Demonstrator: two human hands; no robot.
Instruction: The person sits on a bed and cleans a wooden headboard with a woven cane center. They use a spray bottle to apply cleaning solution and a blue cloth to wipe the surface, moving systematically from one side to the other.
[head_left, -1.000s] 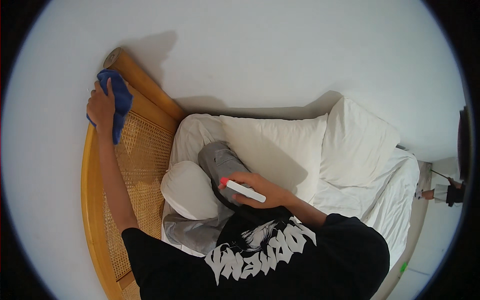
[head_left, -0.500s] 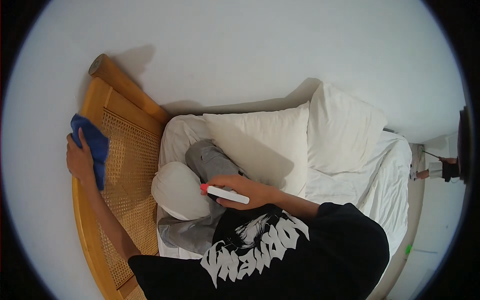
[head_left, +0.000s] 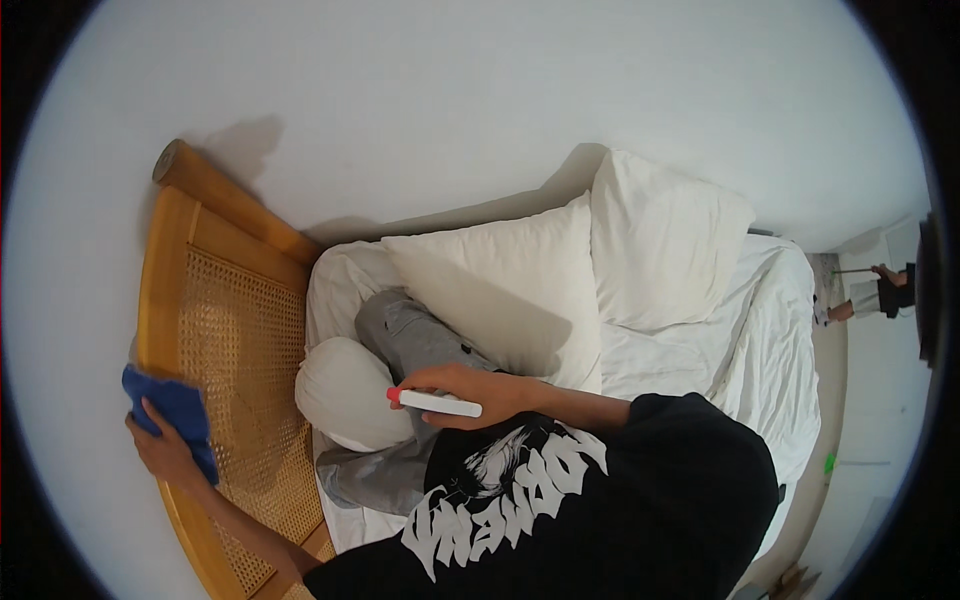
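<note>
My left hand [head_left: 166,455] presses a blue cloth [head_left: 178,408] over the outer top rail of a wooden headboard [head_left: 166,262] with a woven cane panel [head_left: 245,335]. Its fingers curl round the rail's outer side with the cloth folded over the edge. In front of my chest, my right hand [head_left: 490,388] is closed round a spray bottle [head_left: 442,402] with a white head and a red nozzle pointing left toward the headboard. The bottle's lower body is hidden beneath the head and hand.
I sit on a bed with white sheets [head_left: 655,362], my legs in grey trousers bent before me. A round white cushion [head_left: 350,392] lies by my legs, and two white pillows [head_left: 510,285] lean along the wall [head_left: 450,100]. Another person [head_left: 890,290] stands at far right, holding a long-handled tool.
My left hand and the blue cloth have slid along the headboard's rail toward me. The right hand still holds the spray bottle in about the same place. The view has shifted slightly.
</note>
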